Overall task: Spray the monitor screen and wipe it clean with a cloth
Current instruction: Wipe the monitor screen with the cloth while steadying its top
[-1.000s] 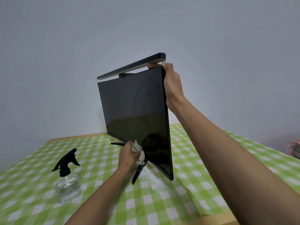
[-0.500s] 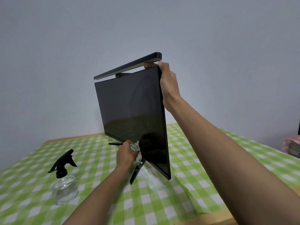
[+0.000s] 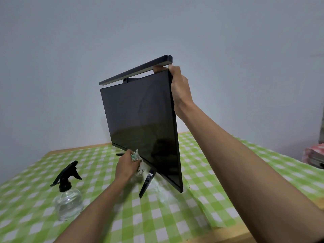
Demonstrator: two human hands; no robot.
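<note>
Left hand (image 3: 127,164) is gripping a crumpled cloth (image 3: 136,156), fingers curled round it, and pressing it against the bottom edge of the monitor (image 3: 140,120), toward the screen's lower left. Right hand (image 3: 180,88) is clamping the monitor's upper right corner, one finger lying along the top edge just under the light bar (image 3: 136,70) that is sitting on the monitor. Screen is showing dark, with faint reflections. Monitor is leaning over, right side nearer the camera; cannot tell whether every stand leg is touching the table. Front stand leg (image 3: 147,181) is showing whitish smears and reaching down to the tablecloth (image 3: 192,216), green and white check, which is covering a wooden table (image 3: 233,234). A pale patch is showing on the tablecloth under the monitor. Spray bottle (image 3: 68,195), clear body with black trigger, is standing upright left of the left forearm, well apart from the monitor, untouched.
</note>
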